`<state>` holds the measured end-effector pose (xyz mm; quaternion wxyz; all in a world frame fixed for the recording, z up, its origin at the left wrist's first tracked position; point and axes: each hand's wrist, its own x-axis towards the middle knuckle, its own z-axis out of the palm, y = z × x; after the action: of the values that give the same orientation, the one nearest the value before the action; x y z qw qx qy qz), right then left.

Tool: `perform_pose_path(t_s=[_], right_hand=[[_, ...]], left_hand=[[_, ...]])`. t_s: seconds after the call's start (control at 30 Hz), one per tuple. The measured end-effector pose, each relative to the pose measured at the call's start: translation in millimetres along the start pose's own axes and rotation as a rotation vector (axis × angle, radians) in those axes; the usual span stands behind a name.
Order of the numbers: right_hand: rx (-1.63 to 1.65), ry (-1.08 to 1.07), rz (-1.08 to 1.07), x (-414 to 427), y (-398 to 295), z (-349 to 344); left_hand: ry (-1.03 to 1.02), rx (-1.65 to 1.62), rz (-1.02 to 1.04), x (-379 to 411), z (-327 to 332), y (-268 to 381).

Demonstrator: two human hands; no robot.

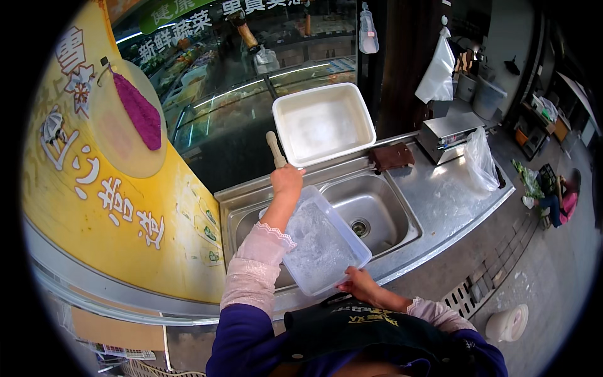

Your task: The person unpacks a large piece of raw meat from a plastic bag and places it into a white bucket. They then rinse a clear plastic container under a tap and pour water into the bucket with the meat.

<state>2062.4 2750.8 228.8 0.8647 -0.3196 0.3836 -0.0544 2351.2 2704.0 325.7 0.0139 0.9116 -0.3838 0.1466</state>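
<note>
A translucent plastic bin lies tilted over the double stainless steel sink, with bubbly water in it. My right hand grips its near right corner. Beyond the bin's far end, my left hand is closed around the lower end of a beige plastic fitting, which looks like a tap; the hand hides its base. A white rectangular tub leans behind the sink against the glass. The drain shows in the right basin.
To the sink's right are a folded brown cloth, a metal box and a clear plastic bag. A yellow panel borders the left side. A white bucket stands on the floor, and a person sits farther off.
</note>
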Motion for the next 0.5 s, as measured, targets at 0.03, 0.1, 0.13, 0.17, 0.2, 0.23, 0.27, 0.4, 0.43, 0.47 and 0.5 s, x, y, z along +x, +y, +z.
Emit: perform_pose_path(t_s=[0.03, 0.1, 0.13, 0.17, 0.2, 0.23, 0.27, 0.4, 0.43, 0.47, 0.5], right_hand=[[-0.005, -0.005, 0.000, 0.0, 0.2, 0.3], [-0.015, -0.016, -0.001, 0.1, 0.7, 0.6], [-0.012, -0.013, -0.003, -0.4, 0.7, 1.3], [-0.009, -0.009, -0.005, -1.2, 0.4, 2.3], [-0.007, -0.006, -0.006, -1.6, 0.1, 3.1], [-0.004, -0.009, -0.003, -1.9, -0.4, 2.9], [-0.002, -0.012, 0.001, -2.1, -1.1, 2.3], [-0.011, -0.004, -0.001, -3.5, -1.7, 3.1], [-0.003, 0.001, 0.003, -3.2, -1.4, 2.7], [0.005, 0.006, 0.007, -2.4, -1.1, 1.8], [0.013, 0.011, 0.010, -1.5, -0.4, 0.8]], left_hand=[[-0.002, 0.012, 0.004, -0.2, -1.2, -0.5], [0.007, 0.020, 0.005, 0.9, 1.4, -1.0], [0.011, 0.023, 0.005, 1.5, 3.3, -1.4], [0.020, 0.024, 0.010, 1.9, 5.1, -1.9], [0.029, 0.025, 0.015, 2.2, 6.9, -2.6], [0.037, 0.025, 0.020, 2.2, 7.6, -2.7], [0.021, 0.006, 0.016, 2.6, 8.0, -2.9], [-0.002, -0.013, 0.010, 3.9, 9.8, -3.6], [0.002, -0.004, 0.013, 3.7, 9.9, -3.0], [0.006, -0.012, 0.014, 3.5, 10.1, -2.5], [0.009, -0.019, 0.014, 3.4, 10.2, -1.9]])
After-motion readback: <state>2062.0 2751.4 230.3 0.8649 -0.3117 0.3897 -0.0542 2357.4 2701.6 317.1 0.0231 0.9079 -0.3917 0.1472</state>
